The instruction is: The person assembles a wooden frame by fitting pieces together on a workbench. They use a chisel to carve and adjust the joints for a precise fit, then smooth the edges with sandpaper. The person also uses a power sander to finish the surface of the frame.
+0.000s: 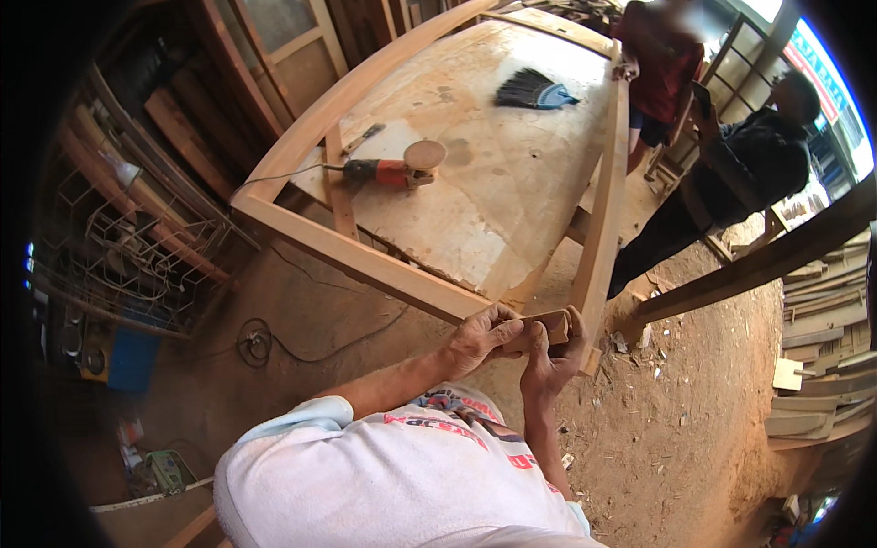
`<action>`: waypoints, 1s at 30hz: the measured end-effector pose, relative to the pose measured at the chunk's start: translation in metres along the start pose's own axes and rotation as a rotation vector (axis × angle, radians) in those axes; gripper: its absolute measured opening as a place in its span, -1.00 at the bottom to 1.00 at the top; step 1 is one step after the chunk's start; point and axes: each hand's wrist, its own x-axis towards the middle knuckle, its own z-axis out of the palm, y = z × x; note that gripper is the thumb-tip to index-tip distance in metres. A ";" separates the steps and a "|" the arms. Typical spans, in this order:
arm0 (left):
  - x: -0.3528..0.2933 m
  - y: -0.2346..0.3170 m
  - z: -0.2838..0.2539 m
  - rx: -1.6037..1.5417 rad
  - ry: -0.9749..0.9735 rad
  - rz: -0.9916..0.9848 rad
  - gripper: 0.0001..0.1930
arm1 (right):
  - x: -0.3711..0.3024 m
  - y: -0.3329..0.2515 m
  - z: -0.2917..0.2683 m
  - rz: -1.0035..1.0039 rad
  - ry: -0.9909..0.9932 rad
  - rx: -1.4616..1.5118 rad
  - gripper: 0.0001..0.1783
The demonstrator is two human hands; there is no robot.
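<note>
A small brown wooden block (548, 324) is held between both of my hands near the corner of a large wooden frame (365, 265). My left hand (481, 338) closes over the block's left end from above. My right hand (554, 359) cups it from below and the right, thumb up beside it. The block's underside is hidden by my fingers. Both forearms rise from my white shirt at the lower edge.
A red disc sander (393, 171) with a cable and a dark hand brush (533, 91) lie on the pale board inside the frame. Two people (731, 173) stand at the far right. Stacked timber (818, 356) lies right, wire racks (128, 256) left, coiled cable (258, 343) on dirt floor.
</note>
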 end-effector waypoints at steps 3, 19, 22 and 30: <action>-0.015 0.021 -0.038 -0.013 0.018 0.084 -0.73 | -0.006 0.011 0.049 0.107 -0.040 0.107 -0.46; -0.114 0.050 -0.211 0.856 0.413 -0.218 -0.49 | -0.020 0.053 0.139 0.261 -0.395 -0.128 -0.51; -0.176 -0.023 -0.285 1.265 0.792 -0.319 -0.53 | -0.014 0.044 0.170 0.224 -0.533 -0.176 -0.49; -0.326 -0.147 -0.332 0.606 1.064 -0.748 -0.57 | -0.019 0.043 0.222 0.046 -0.734 -0.255 -0.50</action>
